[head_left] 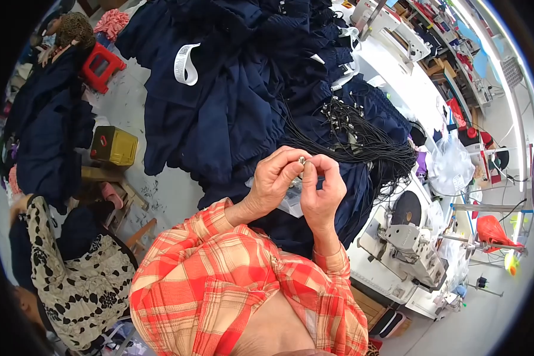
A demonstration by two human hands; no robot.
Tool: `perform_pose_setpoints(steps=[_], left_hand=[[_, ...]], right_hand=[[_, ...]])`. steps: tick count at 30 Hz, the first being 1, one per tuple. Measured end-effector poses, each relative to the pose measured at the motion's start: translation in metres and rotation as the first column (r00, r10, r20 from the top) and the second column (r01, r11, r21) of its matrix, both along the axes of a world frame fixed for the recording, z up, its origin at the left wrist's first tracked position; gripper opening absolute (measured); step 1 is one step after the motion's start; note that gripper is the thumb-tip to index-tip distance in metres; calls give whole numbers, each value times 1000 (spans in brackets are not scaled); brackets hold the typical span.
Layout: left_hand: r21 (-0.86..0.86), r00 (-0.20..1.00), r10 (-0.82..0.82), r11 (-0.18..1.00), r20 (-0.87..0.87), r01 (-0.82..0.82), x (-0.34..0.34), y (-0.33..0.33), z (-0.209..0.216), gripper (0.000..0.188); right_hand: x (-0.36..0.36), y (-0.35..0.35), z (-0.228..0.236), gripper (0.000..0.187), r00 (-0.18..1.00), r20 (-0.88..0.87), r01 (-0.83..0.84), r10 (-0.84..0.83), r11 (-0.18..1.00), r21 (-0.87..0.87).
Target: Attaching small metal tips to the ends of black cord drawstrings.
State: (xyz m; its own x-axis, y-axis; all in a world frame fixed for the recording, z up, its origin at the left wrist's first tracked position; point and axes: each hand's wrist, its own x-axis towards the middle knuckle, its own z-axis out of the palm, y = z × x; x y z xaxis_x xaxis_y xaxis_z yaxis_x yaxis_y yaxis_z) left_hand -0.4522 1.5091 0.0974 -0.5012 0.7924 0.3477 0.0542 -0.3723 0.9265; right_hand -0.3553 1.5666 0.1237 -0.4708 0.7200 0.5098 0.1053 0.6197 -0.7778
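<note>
Both hands meet in the middle of the view, fingertips together. My left hand point(272, 181) pinches a small silvery piece point(302, 160), too small to tell its exact kind. The fingers of my right hand point(322, 190) close on the same piece from the other side. Just beyond them lies a bundle of thin black cords point(377, 151), with small metallic bits point(344, 118) among their far ends. Dark navy garments point(219, 113) are heaped behind and beneath my hands. A clear plastic bag point(291, 204) shows partly below my fingers.
A white sewing machine point(406, 237) stands on the right, with another machine point(391, 29) farther back. A white label strip point(186, 65) rests on the garments. On the left are a red stool point(101, 66), a yellow tin point(115, 145) and a person in a patterned top point(83, 285).
</note>
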Motion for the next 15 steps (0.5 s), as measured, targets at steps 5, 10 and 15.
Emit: perform_pose_setpoints(steps=[5, 10, 15], left_hand=[[-14, 996, -68, 998, 51, 69, 0, 2, -2, 19], [56, 942, -166, 986, 292, 157, 2, 3, -16, 24], [177, 860, -266, 962, 434, 208, -1, 7, -17, 30]], right_hand=[[4, 1, -1, 4, 995, -93, 57, -44, 987, 150], [8, 9, 14, 10, 932, -355, -108, 73, 991, -79], [19, 15, 33, 10, 852, -512, -197, 104, 972, -130]])
